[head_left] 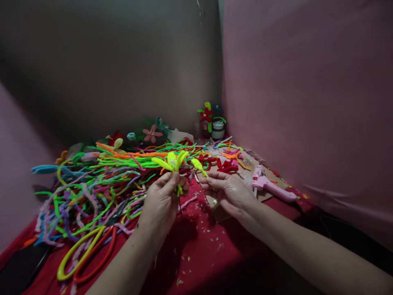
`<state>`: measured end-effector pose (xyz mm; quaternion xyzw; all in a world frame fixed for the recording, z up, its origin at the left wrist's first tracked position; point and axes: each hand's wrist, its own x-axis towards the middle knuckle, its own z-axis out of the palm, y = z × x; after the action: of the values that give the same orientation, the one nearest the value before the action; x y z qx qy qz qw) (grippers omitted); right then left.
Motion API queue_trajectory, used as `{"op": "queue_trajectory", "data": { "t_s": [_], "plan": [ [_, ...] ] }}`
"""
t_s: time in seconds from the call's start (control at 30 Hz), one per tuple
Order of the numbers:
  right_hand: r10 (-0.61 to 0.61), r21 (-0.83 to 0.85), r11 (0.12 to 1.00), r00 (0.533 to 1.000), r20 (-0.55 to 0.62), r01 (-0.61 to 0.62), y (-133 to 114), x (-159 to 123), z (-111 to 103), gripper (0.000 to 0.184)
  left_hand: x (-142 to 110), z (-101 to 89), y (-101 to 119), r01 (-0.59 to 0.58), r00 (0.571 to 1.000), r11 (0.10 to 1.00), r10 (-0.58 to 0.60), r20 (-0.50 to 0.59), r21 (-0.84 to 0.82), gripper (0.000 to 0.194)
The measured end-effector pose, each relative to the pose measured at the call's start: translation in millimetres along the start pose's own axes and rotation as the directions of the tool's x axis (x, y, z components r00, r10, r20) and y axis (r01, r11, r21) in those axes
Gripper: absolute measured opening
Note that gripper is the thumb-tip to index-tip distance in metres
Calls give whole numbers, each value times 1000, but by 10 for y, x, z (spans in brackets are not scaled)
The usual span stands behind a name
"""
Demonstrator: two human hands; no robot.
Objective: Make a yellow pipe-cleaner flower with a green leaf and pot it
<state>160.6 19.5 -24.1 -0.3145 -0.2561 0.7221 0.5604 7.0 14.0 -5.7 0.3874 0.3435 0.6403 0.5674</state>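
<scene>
Yellow flower [172,160] pinched upright by closed fingers of left hand [161,198]; yellow petal [198,165], pinched in right hand [230,190] fingertips, slanted up-left toward flower, just apart.

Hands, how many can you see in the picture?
2. The left hand is near the middle, holding the yellow flower. The right hand is beside it, holding a yellow petal. Some fingers are partly hidden.

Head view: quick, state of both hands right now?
Left hand: closed, holding a bright yellow, fuzzy-stemmed flower below its petals.
Right hand: closed in a pinch, holding a single bright yellow, fuzzy petal.
</scene>
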Motion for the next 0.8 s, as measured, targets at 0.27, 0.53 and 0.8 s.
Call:
{"op": "queue_trajectory", "data": {
  "t_s": [0.27,0.53,0.8],
  "plan": [
    [175,134,978,977,-120,-158,128,-11,96,12,-10,15,-15,-11,1000,1000,11,6,11,27],
    [157,167,975,986,-52,-146,237,-27,183,19,-94,59,-34,59,994,997,-64,87,52,21],
    [351,317,885,936,29,-341,300,-69,154,17,-99,63,-19,97,989,995,-100,104,39,17]
  ]
}}
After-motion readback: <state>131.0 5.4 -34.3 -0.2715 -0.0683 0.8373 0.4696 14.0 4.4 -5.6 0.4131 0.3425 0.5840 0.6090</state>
